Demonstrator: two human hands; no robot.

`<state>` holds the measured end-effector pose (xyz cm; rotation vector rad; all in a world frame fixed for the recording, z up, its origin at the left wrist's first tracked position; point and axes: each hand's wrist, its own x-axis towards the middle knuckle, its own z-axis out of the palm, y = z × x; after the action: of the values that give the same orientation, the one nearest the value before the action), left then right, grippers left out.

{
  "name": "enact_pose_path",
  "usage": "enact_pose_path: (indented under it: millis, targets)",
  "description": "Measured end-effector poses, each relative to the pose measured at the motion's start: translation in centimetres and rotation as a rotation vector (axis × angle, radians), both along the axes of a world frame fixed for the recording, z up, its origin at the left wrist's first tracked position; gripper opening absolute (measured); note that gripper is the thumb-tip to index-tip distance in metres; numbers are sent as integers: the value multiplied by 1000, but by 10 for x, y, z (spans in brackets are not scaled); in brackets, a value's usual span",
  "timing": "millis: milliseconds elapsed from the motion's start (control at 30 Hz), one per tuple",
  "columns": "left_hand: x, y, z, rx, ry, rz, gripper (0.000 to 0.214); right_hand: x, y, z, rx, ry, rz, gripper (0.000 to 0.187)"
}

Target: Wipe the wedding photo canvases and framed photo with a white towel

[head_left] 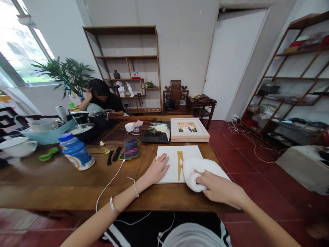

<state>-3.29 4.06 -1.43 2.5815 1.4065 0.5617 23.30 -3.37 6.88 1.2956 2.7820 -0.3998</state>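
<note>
Left hand (158, 168) lying flat, fingers spread, on white panel (173, 175) atop table (77, 192); right hand (218, 187) gripping white cloth (207, 166) over panel's right side. Light pressure probably serving best, left palm bracing panel, cloth skirting gold cat-shaped piece (179, 168).

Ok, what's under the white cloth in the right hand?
The white board runs under the white cloth; its left part shows. Its lower right corner and anything else beneath are covered.

Counted: one white cloth (212, 167), one white board (174, 165), two black straps (117, 153), two green leaves (45, 157), two statuettes (130, 89), two shelving units (123, 57), one blue-capped bottle (77, 152).
</note>
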Motion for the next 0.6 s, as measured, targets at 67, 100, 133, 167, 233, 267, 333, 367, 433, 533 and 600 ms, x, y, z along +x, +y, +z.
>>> enact_pose_path:
  millis: [67, 100, 133, 167, 233, 267, 333, 367, 433, 533, 600]
  targets:
    - [0, 0, 1, -1, 16, 5, 41, 1, 4, -2, -3, 16, -3, 29]
    - [0, 0, 1, -2, 24, 6, 41, 2, 10, -4, 8, 27, -4, 28]
    - [0, -1, 1, -5, 30, 8, 41, 2, 18, -7, 23, 38, -6, 28]
    - [0, -1, 2, -8, 36, 8, 41, 2, 29, -10, 43, 50, -9, 28]
    - [0, -1, 2, -12, 42, 8, 41, 3, 53, -18, 86, 81, -13, 29]
    - [0, -1, 3, -13, 44, 10, 41, 3, 66, -22, 107, 100, -11, 30]
    - [1, -1, 3, -13, 47, 14, 41, 2, 90, -29, 149, 137, -7, 29]
    - [1, -1, 3, -12, 49, 14, 41, 1, 100, -32, 169, 152, -9, 28]
    - [1, -1, 2, -7, 54, 12, 41, -2, 113, -36, 196, 166, -19, 29]
    - [0, 0, 0, 7, 53, 4, 41, -12, 107, -40, 210, 173, -45, 33]
    - [0, 0, 0, 14, 47, 1, 41, -22, 84, -42, 204, 176, -63, 36]
